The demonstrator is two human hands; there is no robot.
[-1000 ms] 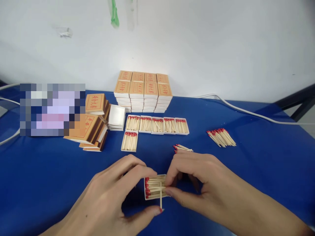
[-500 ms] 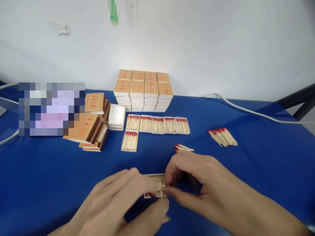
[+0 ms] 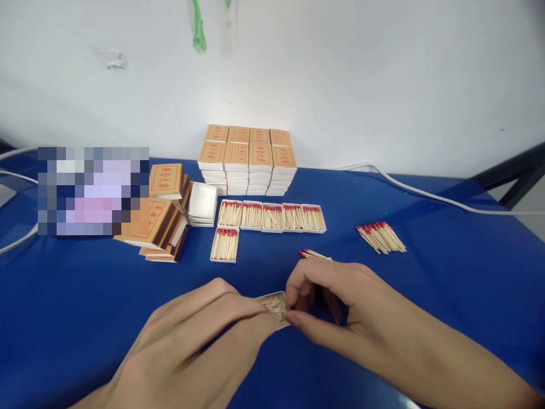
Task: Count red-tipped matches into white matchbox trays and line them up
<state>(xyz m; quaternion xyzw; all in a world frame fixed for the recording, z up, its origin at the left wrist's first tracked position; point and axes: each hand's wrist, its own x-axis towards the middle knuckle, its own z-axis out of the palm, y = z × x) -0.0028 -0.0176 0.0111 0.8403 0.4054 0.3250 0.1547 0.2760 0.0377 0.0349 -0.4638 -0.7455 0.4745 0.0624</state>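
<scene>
A white matchbox tray [image 3: 283,326] with matches [image 3: 275,303] inside is between my hands at the front middle. Its left part is hidden under my left hand [image 3: 200,335], whose fingers and thumb close on that side. At the right end, the thumb and index finger of my right hand [image 3: 336,298] pinch the tray's edge. Just beyond my right knuckles lie a few loose matches [image 3: 314,254], partly covered by the hand. Five filled trays [image 3: 272,230] stand in a row farther back, and another filled tray [image 3: 223,262] sits in front of the row's left end.
Stacked closed matchboxes [image 3: 247,153] stand against the wall. To their left are white empty trays [image 3: 202,200] and a leaning pile of matchbox sleeves [image 3: 149,218]. Loose matches [image 3: 381,237] form a pile at the right. A white cable [image 3: 409,184] crosses the blue table [image 3: 460,272].
My left fingers and thumb have drawn together over the tray, covering more of it. The tray has tilted and shifted slightly away. My right hand has barely moved.
</scene>
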